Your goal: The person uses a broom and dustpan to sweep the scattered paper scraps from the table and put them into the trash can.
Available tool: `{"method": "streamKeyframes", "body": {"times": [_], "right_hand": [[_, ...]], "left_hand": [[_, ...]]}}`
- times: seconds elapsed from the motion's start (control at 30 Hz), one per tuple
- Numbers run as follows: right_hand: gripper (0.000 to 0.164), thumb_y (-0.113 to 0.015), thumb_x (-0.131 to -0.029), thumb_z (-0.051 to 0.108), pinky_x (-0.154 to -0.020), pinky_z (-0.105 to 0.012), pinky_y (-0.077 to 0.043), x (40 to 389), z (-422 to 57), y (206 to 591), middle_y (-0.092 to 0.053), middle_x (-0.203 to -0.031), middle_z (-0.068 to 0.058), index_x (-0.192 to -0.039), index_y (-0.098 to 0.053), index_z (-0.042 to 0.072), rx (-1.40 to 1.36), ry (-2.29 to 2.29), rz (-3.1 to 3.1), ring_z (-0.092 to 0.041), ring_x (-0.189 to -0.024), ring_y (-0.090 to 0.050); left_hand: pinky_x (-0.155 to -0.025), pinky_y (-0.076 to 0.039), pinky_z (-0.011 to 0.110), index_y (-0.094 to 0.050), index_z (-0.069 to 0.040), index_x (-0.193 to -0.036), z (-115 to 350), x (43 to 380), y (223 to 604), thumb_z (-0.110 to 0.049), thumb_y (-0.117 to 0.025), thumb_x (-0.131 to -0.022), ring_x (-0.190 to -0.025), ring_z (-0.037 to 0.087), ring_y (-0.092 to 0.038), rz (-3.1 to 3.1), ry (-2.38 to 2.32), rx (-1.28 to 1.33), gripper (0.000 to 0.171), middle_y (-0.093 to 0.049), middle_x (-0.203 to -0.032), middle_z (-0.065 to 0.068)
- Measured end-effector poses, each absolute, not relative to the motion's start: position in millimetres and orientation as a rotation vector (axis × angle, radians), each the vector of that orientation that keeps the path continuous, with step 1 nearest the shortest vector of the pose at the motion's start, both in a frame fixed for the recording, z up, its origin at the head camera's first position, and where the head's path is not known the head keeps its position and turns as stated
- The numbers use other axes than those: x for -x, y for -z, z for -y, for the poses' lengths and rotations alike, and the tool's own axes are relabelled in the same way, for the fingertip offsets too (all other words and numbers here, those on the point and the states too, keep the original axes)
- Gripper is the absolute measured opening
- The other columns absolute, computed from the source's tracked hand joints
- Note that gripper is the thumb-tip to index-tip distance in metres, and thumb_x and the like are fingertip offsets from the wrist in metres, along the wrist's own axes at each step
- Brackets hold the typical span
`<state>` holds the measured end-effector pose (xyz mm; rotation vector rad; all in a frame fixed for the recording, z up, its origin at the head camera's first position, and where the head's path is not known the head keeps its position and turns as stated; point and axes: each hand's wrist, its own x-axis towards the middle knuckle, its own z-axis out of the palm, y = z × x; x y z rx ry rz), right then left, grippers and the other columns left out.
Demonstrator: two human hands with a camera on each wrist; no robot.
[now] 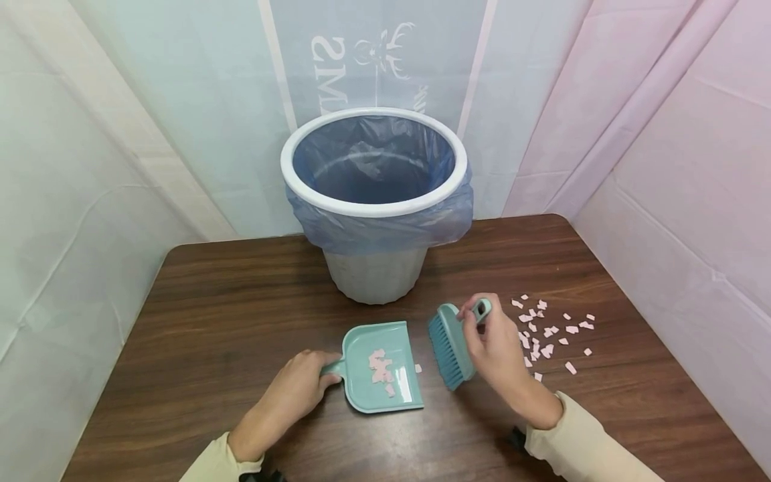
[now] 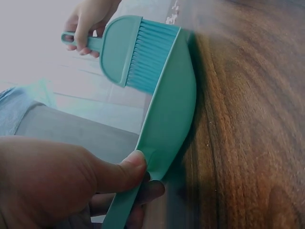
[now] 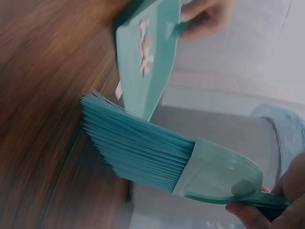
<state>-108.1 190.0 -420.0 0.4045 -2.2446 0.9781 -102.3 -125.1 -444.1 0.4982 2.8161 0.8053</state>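
Observation:
My left hand (image 1: 295,388) grips the short handle of a mint-green dustpan (image 1: 361,395) on the table. Inside the pan lies a small heap of pink paper scraps (image 1: 379,367), and one more scrap (image 1: 418,368) sits just outside its front lip. To the right, my right hand (image 1: 496,341) holds a matching hand brush (image 1: 460,338) by its handle, blue-green bristles (image 1: 444,351) pointing toward the pan. In the right wrist view the bristle tips (image 3: 95,112) come down close by the tabletop, beside the loose scrap (image 3: 118,90).
Many scattered pink scraps (image 1: 536,345) cover the table (image 1: 229,294) right of the brush. A white bin (image 1: 376,274) lined with a blue bag (image 1: 385,231) stands behind the dustpan. Pale sheets (image 1: 680,221) hang around the table at the sides and back.

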Motion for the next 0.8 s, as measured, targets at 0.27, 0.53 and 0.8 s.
{"method": "streamKeyframes", "body": {"times": [0.27, 0.53, 0.8], "right_hand": [[0.021, -0.059, -0.086, -0.019, -0.057, -0.011, -0.048, 105.3, -206.2, 420.8, -0.069, -0.085, -0.006, -0.1, -0.054, -0.003, -0.343, -0.926, 2.251, -0.009, -0.069, -0.062], [0.022, -0.063, -0.086, -0.013, -0.05, -0.021, -0.049, 102.9, -194.2, 417.9, -0.065, -0.083, -0.008, -0.102, -0.054, -0.001, -0.386, -0.765, 2.3, -0.01, -0.063, -0.058], [0.018, -0.063, -0.087, -0.005, -0.046, -0.029, -0.043, 100.7, -170.0, 415.3, -0.054, -0.073, -0.004, -0.101, -0.053, 0.0, -0.496, -0.688, 2.314, -0.012, -0.058, -0.047]], "left_hand": [[-0.091, -0.056, 0.049, -0.074, -0.002, -0.117, 127.1, 102.0, 449.2, -0.011, -0.079, -0.087, -0.106, 0.032, -0.068, -2.832, -0.837, -0.526, 0.032, -0.074, -0.113, 0.013], [-0.09, -0.056, 0.048, -0.073, 0.001, -0.116, 127.5, 99.7, 449.7, -0.009, -0.079, -0.087, -0.104, 0.031, -0.068, -2.884, -0.859, -0.587, 0.031, -0.074, -0.111, 0.014], [-0.092, -0.055, 0.049, -0.075, -0.001, -0.114, 127.2, 97.9, 440.1, -0.01, -0.08, -0.086, -0.104, 0.032, -0.068, -2.899, -0.801, -0.571, 0.029, -0.075, -0.112, 0.013]]}}
